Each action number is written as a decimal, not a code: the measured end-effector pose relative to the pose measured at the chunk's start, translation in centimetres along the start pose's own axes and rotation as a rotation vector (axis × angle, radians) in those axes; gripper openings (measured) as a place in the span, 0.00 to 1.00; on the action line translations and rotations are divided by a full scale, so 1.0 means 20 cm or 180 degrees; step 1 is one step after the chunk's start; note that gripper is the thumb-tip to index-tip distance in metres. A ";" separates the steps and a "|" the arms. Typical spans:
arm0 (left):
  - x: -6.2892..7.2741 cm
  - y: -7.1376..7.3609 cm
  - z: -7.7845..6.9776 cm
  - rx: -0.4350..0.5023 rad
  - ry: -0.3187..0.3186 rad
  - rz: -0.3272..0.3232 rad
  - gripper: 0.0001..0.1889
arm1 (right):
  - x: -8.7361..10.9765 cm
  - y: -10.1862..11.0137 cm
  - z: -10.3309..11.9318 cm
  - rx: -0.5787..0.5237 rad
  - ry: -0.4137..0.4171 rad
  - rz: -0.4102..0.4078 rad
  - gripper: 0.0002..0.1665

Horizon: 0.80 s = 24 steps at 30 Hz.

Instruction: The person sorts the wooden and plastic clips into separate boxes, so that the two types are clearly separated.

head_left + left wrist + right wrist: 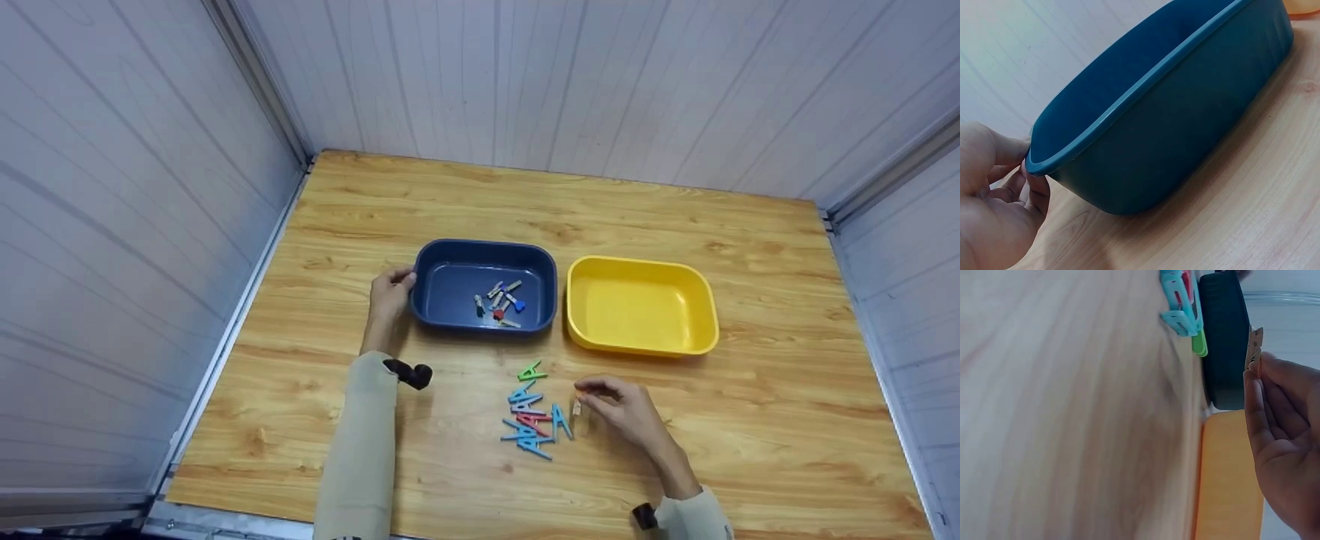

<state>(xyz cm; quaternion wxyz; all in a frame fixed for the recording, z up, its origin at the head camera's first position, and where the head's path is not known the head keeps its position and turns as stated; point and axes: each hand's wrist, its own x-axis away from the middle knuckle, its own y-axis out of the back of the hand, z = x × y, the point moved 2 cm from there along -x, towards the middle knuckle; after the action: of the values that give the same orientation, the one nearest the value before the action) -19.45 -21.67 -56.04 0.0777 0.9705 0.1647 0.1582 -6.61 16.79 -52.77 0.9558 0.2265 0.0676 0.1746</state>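
My left hand point(388, 296) pinches the left rim of a dark blue basin point(484, 328); in the left wrist view the thumb and fingers point(1039, 194) meet at the lip. Several small wooden clothespins point(497, 300) with coloured decorations lie inside the basin. With thumb and fingertips my right hand point(626, 411) pinches a small wooden clothespin point(1253, 346) by its orange end, above the table. Left of that hand lies a group of larger plastic clothespins, among them a green one point(532, 371), a red one point(534, 420) and several blue ones point(534, 447).
A yellow basin point(643, 350) stands just right of the blue one, with nothing visible inside. The wood-grain table point(465, 495) is bounded by pale panel walls point(480, 82) at the back and both sides.
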 end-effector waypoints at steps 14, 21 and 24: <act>0.00 0.00 0.00 0.0005 0.0004 0.0015 0.16 | -0.11 0.03 0.11 -0.0052 0.0240 -0.0103 0.10; 0.01 0.00 -0.01 0.0001 0.0005 -0.0009 0.15 | -0.19 0.03 0.16 -0.0016 0.0451 -0.0112 0.09; 0.00 0.00 -0.01 0.0017 0.0038 0.0011 0.16 | -0.23 0.04 0.19 0.0027 0.0477 -0.0133 0.09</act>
<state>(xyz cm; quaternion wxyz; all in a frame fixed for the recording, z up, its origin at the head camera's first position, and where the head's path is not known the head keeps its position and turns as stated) -19.42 -21.61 -55.93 0.0739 0.9700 0.1640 0.1636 -10.29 14.24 -48.87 0.9506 0.2154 0.1444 0.1708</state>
